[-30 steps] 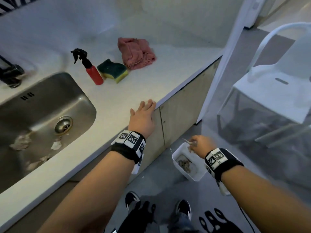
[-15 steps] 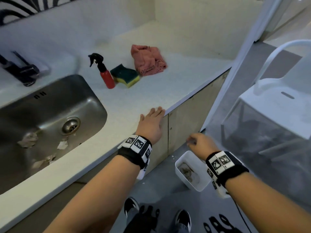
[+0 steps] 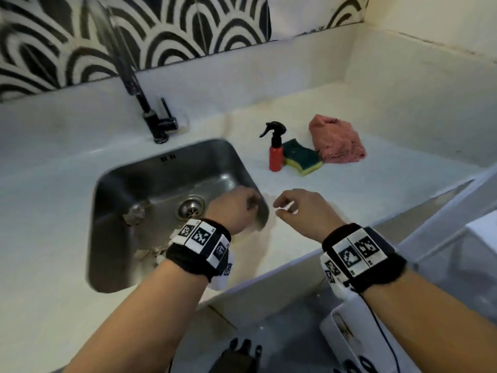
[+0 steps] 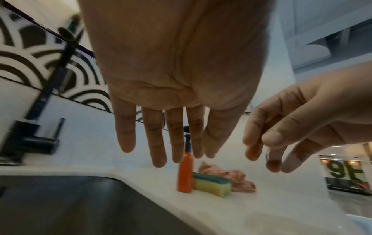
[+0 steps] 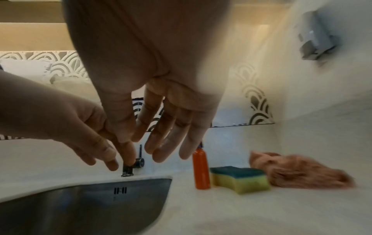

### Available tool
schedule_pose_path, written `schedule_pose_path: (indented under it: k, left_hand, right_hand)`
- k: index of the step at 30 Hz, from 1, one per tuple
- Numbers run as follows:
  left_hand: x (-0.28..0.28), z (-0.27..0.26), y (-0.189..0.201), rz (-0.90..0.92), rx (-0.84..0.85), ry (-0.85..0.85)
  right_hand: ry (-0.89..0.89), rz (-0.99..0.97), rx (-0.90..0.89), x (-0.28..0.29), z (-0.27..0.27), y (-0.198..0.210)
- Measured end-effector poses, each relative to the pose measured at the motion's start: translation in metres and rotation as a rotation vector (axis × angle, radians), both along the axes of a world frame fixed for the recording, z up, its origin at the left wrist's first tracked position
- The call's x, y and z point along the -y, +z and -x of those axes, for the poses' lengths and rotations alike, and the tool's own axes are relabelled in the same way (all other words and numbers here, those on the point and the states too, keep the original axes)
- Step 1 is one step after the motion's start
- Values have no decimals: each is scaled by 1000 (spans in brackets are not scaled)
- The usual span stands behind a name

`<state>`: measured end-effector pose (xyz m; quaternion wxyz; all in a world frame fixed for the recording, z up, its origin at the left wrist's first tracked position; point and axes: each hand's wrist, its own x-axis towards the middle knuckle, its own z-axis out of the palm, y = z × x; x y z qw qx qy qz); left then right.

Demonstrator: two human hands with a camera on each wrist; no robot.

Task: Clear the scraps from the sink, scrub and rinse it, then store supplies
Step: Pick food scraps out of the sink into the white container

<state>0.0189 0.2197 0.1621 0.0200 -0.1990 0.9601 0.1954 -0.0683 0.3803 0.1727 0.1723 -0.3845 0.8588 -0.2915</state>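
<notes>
both hands have come up from the counter edge and the white bin (image 3: 347, 332) on the floor to hover over the sink (image 3: 172, 189). left hand (image 3: 231, 208) hangs open, fingers straight; right hand (image 3: 301, 211) is loosely curled, holding nothing. scraps (image 3: 134, 214) remain in the basin. clearing is partway; scrubbing, rinsing and storing the sponge (image 3: 301, 160) and spray bottle (image 3: 276, 149) remain.

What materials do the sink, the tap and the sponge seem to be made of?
Sink: probably stainless steel, with a brushed grey surface and dull reflections.
Tap: likely metal with a matte black coating; it shows no shine.
Sponge: soft yellow foam under a dark green scouring layer, which looks rougher.
</notes>
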Motion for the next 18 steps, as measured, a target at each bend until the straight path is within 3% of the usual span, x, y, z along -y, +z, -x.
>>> schedule_pose_path:
  k: [8, 18]
  left_hand:
    - [147, -68, 5, 17, 78, 203]
    - [242, -109, -67, -39, 338, 326]
  right_hand:
    - [182, -36, -41, 158, -35, 14]
    - [374, -346, -125, 282, -56, -34]
